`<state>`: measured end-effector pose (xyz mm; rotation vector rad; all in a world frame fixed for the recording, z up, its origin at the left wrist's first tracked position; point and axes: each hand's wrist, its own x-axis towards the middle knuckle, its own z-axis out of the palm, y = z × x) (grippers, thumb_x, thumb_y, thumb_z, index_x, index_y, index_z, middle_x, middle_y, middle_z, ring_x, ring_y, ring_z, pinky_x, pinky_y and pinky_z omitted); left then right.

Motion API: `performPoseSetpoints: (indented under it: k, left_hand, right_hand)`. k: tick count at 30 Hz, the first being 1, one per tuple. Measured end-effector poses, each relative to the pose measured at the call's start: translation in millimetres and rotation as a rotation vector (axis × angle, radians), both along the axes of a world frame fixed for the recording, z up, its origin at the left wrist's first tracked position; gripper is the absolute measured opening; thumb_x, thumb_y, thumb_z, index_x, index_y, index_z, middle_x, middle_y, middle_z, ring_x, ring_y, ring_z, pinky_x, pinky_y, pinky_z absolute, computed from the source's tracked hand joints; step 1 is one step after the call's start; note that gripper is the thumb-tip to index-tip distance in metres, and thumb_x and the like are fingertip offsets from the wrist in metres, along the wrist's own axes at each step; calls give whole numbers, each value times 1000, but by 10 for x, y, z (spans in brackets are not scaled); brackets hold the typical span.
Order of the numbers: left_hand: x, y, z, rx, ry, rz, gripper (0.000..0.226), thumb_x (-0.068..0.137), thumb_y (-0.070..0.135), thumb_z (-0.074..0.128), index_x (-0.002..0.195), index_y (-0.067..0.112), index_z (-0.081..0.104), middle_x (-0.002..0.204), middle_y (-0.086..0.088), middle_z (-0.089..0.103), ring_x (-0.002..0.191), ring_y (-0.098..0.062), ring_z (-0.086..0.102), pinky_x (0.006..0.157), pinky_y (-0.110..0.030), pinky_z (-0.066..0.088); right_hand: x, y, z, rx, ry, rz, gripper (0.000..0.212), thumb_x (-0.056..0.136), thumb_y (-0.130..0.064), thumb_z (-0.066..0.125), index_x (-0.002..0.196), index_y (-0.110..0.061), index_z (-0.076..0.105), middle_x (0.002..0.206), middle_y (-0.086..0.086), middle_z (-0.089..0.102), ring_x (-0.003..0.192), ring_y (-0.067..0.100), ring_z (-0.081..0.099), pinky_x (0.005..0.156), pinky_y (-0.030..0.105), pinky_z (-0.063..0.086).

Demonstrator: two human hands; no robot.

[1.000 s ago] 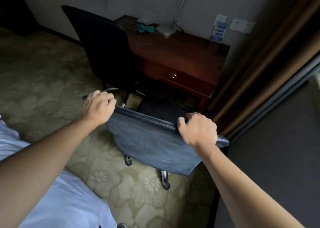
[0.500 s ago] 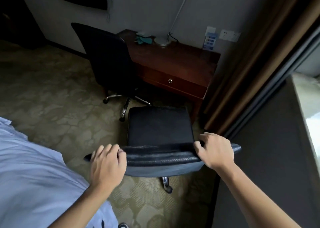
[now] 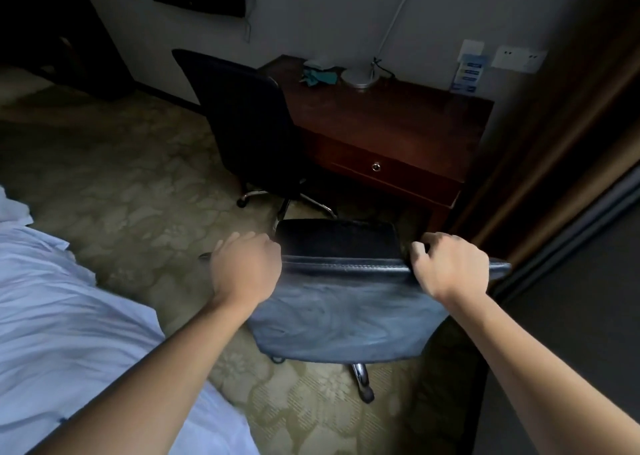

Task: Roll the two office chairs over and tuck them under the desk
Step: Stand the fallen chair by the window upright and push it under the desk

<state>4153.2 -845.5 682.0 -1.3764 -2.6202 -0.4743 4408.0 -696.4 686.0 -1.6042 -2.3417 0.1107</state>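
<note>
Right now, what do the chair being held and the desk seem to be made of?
Held chair: likely leather or imitation leather; worn sheen, stitched seam along its top edge. Its legs look like chromed metal. Desk: dark reddish wood or veneer, semi-gloss, with a small metal drawer knob.

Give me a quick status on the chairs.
Both hands, left and right, grip near chair backrest. Not under desk yet. Far chair stands at desk's left.

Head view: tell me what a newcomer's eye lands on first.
Both hands grip the top edge of the near office chair's backrest, left hand and right hand. Beyond it, a second black office chair stands at the dark wooden desk against the wall.
</note>
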Motion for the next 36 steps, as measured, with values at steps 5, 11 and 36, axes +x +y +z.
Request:
performPoseSetpoints:
  k: [5,11,36]
  left_hand:
    - [-471,192,-23,6,22,-36,40,79,27,28,60,8,57,70,-13,66,73,-36,56,72,-41,41]
    - [-980,310,-34,-1,51,-116,38,81,27,28,62,10,57,71,-10,66,74,-34,56,72,-41,40]
    - [-1992,808,116,-151,11,-348,37,85,26,29,68,8,57,70,-9,58,71,-32,52,68,-41,39]
  right_hand:
    - [-366,-42,-13,45,-8,-19,36,82,-41,32,64,-22,57,74,0,57,76,25,55,58,31,35]
    - [-626,-71,17,-86,-78,78,38,87,-47,34,69,-25,58,74,-6,55,82,22,56,59,31,32]
    - [-1401,-117,54,-216,-90,9,42,86,-49,23,83,-29,61,86,-5,64,87,20,56,64,31,40]
